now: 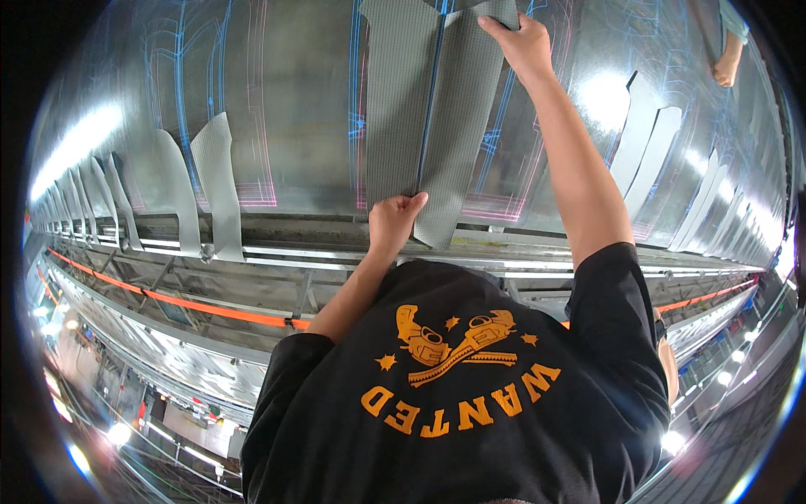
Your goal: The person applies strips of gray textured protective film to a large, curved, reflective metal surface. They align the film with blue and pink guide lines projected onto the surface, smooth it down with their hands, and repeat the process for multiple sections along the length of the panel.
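Two long grey fabric pieces with a fine grid texture lie side by side in front of me, a left piece (395,101) and a right piece (457,134), a narrow gap between them showing a blue line. My right hand (525,46) pinches the far right edge of the right piece, thumb on top. Closer to me, my left hand (393,225) is closed at the near end where the pieces meet, its thumb on the right piece's inner edge. That piece's rounded near tip hangs past the table edge.
The long glossy dark table (311,101) bears blue and pink pattern lines. More grey fabric pieces (220,181) lie along it to the left, others (651,143) to the right. Another person's hand (727,70) rests at the far right. Below the metal rail runs an orange strip (210,308).
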Available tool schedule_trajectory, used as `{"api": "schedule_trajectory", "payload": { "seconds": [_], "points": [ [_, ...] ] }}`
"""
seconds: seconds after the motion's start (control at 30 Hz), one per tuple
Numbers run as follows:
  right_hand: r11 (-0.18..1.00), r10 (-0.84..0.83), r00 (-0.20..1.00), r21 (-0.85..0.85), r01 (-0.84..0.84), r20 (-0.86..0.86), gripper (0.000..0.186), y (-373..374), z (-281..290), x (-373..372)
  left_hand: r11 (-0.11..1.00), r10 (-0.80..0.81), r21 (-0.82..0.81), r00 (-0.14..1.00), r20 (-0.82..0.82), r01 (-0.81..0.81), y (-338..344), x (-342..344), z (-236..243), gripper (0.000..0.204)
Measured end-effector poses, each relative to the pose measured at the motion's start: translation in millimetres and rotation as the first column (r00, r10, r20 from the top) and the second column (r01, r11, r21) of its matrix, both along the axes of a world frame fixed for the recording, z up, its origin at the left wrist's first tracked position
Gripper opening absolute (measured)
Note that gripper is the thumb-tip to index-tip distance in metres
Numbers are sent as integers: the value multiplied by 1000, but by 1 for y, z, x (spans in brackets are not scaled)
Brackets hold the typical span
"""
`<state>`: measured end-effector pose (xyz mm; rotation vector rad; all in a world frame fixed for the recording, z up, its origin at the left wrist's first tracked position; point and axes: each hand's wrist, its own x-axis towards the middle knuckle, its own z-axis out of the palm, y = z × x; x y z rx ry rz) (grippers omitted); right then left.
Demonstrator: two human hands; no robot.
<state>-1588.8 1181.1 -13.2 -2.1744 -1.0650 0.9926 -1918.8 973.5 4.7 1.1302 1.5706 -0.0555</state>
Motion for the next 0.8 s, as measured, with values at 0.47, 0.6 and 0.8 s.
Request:
{"api": "schedule_trajectory", "payload": {
  "seconds": [0.47, 0.6, 0.8],
  "points": [
    [992, -35, 995, 123, 23, 96, 50, 3, 14, -5, 997, -24, -74, 999, -47, 21, 8, 3, 7, 55],
    [993, -23, 994, 119, 10, 107, 49, 2, 14, -4, 997, -22, -77, 999, -43, 19, 10, 4, 10, 58],
    [999, -30, 997, 44, 27, 68, 49, 5, 24, -7, 999, -49, -6, 997, -60, 49, 4, 2, 1, 60]
  ]
}}
